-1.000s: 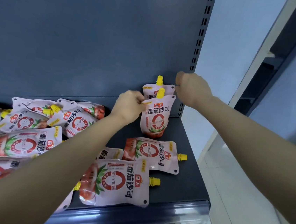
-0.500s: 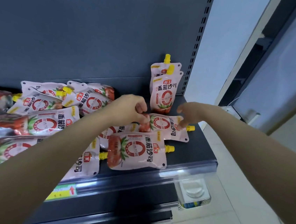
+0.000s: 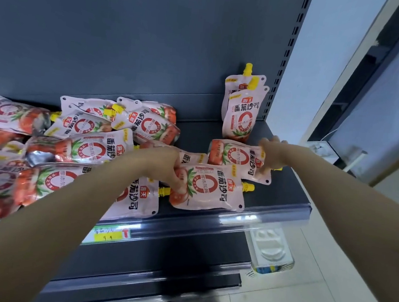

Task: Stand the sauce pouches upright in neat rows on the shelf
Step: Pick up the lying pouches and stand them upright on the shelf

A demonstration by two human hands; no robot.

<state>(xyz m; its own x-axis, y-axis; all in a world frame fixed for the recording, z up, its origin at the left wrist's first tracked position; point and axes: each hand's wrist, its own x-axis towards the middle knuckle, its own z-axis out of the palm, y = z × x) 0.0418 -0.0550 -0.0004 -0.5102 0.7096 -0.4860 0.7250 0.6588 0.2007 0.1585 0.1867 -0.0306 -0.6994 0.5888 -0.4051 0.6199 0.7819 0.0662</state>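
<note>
My left hand (image 3: pixel 167 169) pinches the front pouch (image 3: pixel 210 189) lying flat on the shelf (image 3: pixel 284 201), right hand (image 3: pixel 270 156) closes on the next pouch (image 3: pixel 237 158); soft, floppy, probably slippery, so I'd grip sealed top edges.

Glossy plastic pouches (image 3: pixel 210 189), matt dk-grey metal shelf (image 3: pixel 285 191)
</note>
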